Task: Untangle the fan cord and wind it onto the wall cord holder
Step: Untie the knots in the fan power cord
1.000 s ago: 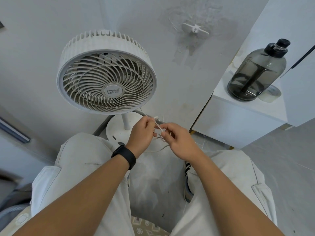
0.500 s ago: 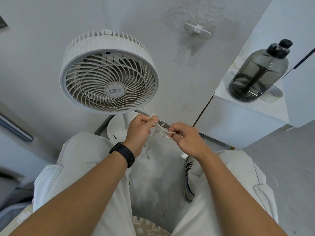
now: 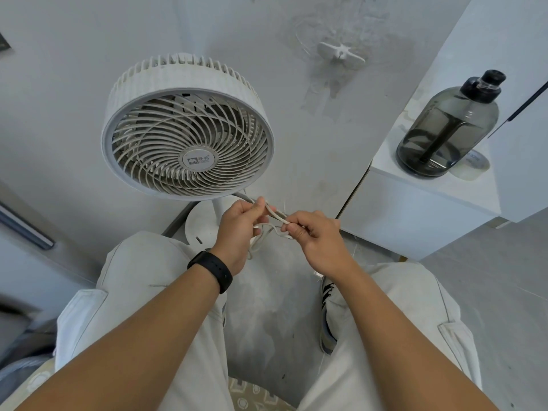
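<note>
Left hand (image 3: 237, 229) and right hand (image 3: 317, 235) each hold a closed grip on the white fan cord (image 3: 274, 216), pinched between thumb and fingers. Tangled loops span the gap between the hands; slack hangs below. Fan (image 3: 186, 129) stands just beyond, on the grey floor (image 3: 489, 277). Cord holder (image 3: 341, 54) sits on the far wall. Dark bottle (image 3: 447, 129) on the white cabinet (image 3: 415, 209), right.

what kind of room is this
Probably a room at home: a white pedestal fan by a scuffed wall, a cord holder stuck to that wall, and a smoky water bottle on a white cabinet.
</note>
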